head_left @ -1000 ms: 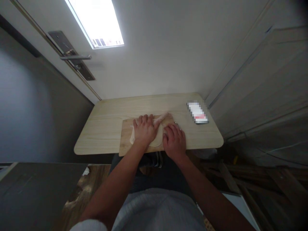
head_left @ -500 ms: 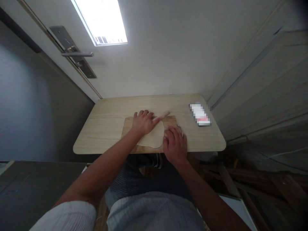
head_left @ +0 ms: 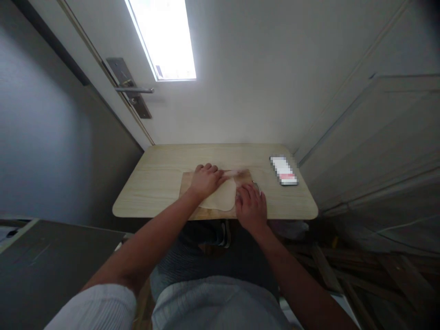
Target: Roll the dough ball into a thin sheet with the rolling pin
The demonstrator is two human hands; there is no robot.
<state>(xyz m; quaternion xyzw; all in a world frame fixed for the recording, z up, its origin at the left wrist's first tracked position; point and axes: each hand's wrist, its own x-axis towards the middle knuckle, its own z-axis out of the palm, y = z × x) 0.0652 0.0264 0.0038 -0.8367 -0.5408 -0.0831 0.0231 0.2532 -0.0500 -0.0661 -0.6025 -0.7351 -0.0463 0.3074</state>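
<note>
A thin, pale, rounded dough sheet [head_left: 222, 196] lies flat on a small wooden board [head_left: 186, 182]. My left hand [head_left: 206, 179] is closed over a slim rolling pin [head_left: 235, 173], whose right end sticks out past my thumb along the dough's far edge. At the board's right side, my right hand [head_left: 251, 206] is curled, with thumb and fingertips at the right edge of the dough. A curved metal ring [head_left: 257, 187] shows beside its fingers, partly covered. The left end of the pin is hidden beneath my left hand.
The board rests on a light wooden table [head_left: 144, 183] with rounded corners. A phone [head_left: 283, 170] with a blurred screen lies at its right. Behind stands a white door [head_left: 240, 101] with a metal handle [head_left: 135, 90]. A dark surface [head_left: 51, 270] is at lower left.
The rolling pin has turned from a slant to nearly level. My left hand stays on it, and my right hand remains at the dough's right edge. The whole view has shifted slightly.
</note>
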